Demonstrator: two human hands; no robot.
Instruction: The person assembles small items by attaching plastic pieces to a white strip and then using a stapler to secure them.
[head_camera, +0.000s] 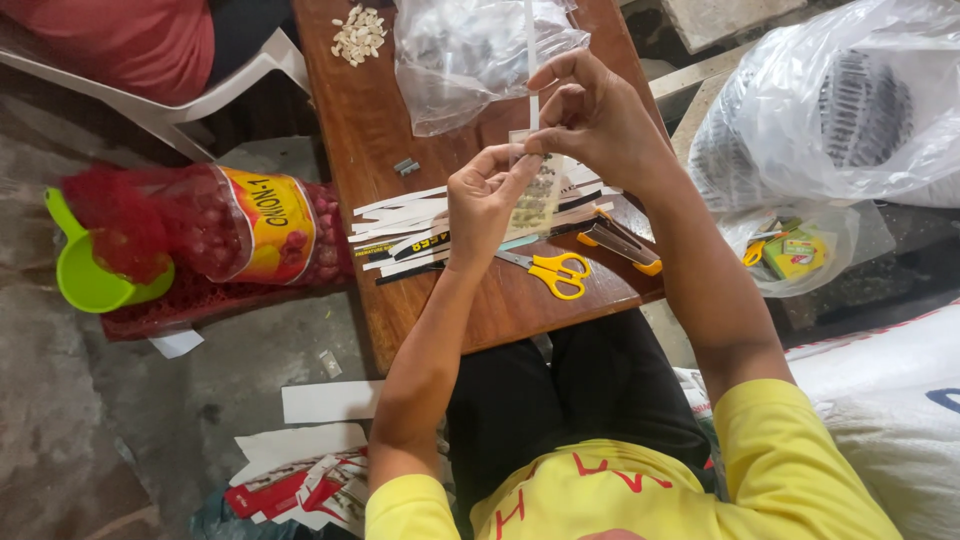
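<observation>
Small clear packet (533, 195) of seeds at frame centre, pinched between left hand (487, 195) and right hand (592, 118); right fingers also grip white paper strip (532, 85). Left: green scoop (85, 270), red mesh sack (215, 225) with yellow label. Middle: wooden table (365, 120), seed pile (358, 35), cut strips (400, 225), one yellow scissors (555, 272). Right: two clear bags (830, 110).

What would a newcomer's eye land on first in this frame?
Mid-frame, the left hand and right hand pinch a small clear seed packet and a thin white strip above the brown wooden table. Yellow-handled scissors lie just below; a red mesh onion sack sits at left.
</observation>
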